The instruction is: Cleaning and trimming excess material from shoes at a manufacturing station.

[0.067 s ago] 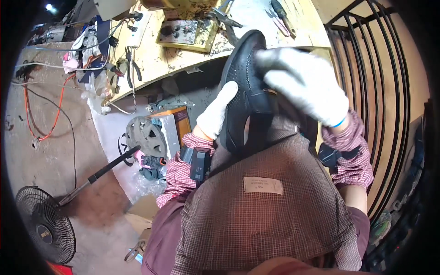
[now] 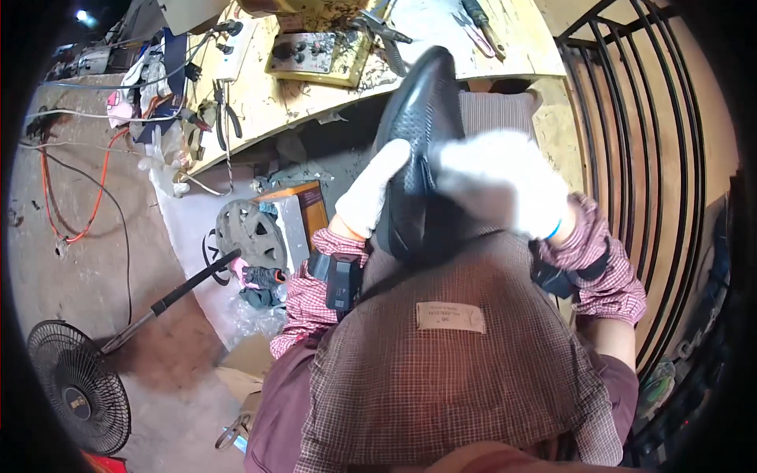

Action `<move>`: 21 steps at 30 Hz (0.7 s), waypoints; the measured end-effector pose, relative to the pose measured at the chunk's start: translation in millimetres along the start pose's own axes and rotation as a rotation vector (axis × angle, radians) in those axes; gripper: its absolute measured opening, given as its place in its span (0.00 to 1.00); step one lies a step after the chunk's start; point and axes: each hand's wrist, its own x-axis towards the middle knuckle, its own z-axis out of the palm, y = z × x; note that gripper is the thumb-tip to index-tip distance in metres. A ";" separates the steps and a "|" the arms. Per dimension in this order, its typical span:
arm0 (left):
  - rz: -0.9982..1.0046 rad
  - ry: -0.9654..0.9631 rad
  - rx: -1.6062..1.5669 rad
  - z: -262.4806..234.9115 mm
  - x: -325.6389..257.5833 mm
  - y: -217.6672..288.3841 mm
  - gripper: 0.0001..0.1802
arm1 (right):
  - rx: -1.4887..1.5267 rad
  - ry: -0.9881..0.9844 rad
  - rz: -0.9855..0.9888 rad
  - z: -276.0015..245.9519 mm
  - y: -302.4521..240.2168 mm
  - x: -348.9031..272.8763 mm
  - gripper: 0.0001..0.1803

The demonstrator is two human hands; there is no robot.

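Observation:
A black perforated leather shoe (image 2: 418,102) stands toe-up above my lap, its toe reaching the workbench edge. My left hand (image 2: 374,189), in a white glove, is closed around the shoe's left side, thumb lying on the upper. Also white-gloved, my right hand (image 2: 505,177) is against the shoe's right side near its middle. Motion smears its fingers, so what they hold, if anything, is not visible. Over my lap lies a brown checked cloth (image 2: 441,378) with a small tan label (image 2: 450,317).
The yellow workbench (image 2: 315,102) ahead carries a control box with knobs (image 2: 303,54), pliers (image 2: 226,118) and other tools. Black metal bars (image 2: 631,158) run along the right. To the left are a fan (image 2: 79,386), a grey wheel-shaped cover (image 2: 251,235) and hanging cables.
My right hand has moved down and left along the shoe, from near the toe to its middle. The shoe has turned slightly, while my left hand keeps its grip.

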 end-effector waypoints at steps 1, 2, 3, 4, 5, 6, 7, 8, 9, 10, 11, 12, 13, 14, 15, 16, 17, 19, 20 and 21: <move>-0.011 0.055 0.069 0.9 5.3 -2.5 0.29 | 0.379 0.205 -0.164 10.4 -4.1 -16.6 0.09; 0.000 0.060 0.062 7.3 6.6 -6.0 0.30 | 0.396 0.103 -0.264 5.9 -4.7 -31.5 0.08; 0.023 0.075 0.049 25.7 5.8 -3.2 0.32 | 0.418 -0.005 -0.376 -3.0 -1.7 -37.6 0.08; -0.082 -0.016 -0.011 17.5 10.5 -0.6 0.33 | 0.407 0.035 -0.191 -16.1 -2.4 -40.8 0.08; -0.185 -0.109 -0.070 7.3 17.8 4.1 0.34 | 0.393 0.074 -0.008 -25.5 -1.9 -43.1 0.08; -0.202 -0.131 -0.080 7.8 23.7 5.6 0.37 | 0.327 0.294 -0.109 -26.9 11.3 -42.5 0.11; -0.056 -0.012 -0.035 10.5 36.2 7.0 0.36 | 0.647 0.192 0.255 -46.0 3.1 -39.2 0.13; -0.014 -0.046 -0.001 -6.1 53.1 10.0 0.35 | 0.691 0.164 0.328 -46.5 6.0 -36.1 0.13; 0.026 -0.082 0.035 -34.3 75.3 9.5 0.35 | 0.732 0.138 0.403 -46.1 10.8 -34.7 0.14; 0.035 0.065 0.283 -32.1 84.3 25.0 0.31 | 0.549 0.178 0.267 -38.4 20.5 -37.1 0.15; 0.082 0.297 0.738 -35.4 76.8 32.2 0.30 | 0.581 0.151 0.352 -29.7 25.4 -42.5 0.16; 0.457 0.344 0.942 -25.7 64.4 28.9 0.28 | 0.684 0.135 0.462 -28.3 24.2 -42.7 0.17; 0.842 0.395 1.129 -19.7 46.9 23.5 0.27 | 0.790 0.110 0.565 -26.6 22.4 -40.4 0.17; 0.689 0.273 0.885 -8.3 23.7 22.1 0.27 | 0.636 0.163 0.500 -14.4 31.6 -47.6 0.17; 0.532 0.160 0.641 2.6 -1.5 20.1 0.27 | 0.639 0.158 0.498 -11.3 34.0 -46.5 0.17; 0.358 0.029 0.500 14.4 -25.0 15.2 0.27 | 0.701 0.167 0.523 -9.9 34.4 -43.4 0.17; 0.222 0.027 0.479 23.9 -37.4 7.0 0.30 | 0.765 0.174 0.542 -8.3 34.4 -39.0 0.16; 0.275 0.077 0.551 9.3 -13.2 -25.4 0.40 | 0.583 0.145 0.500 -2.5 39.8 -20.4 0.14; 0.280 0.078 0.545 10.5 1.6 -30.7 0.40 | 0.575 0.146 0.394 1.0 43.8 -7.7 0.13; 0.372 0.071 0.550 12.6 21.9 -30.0 0.40 | 0.567 0.150 0.291 3.8 48.3 4.2 0.13</move>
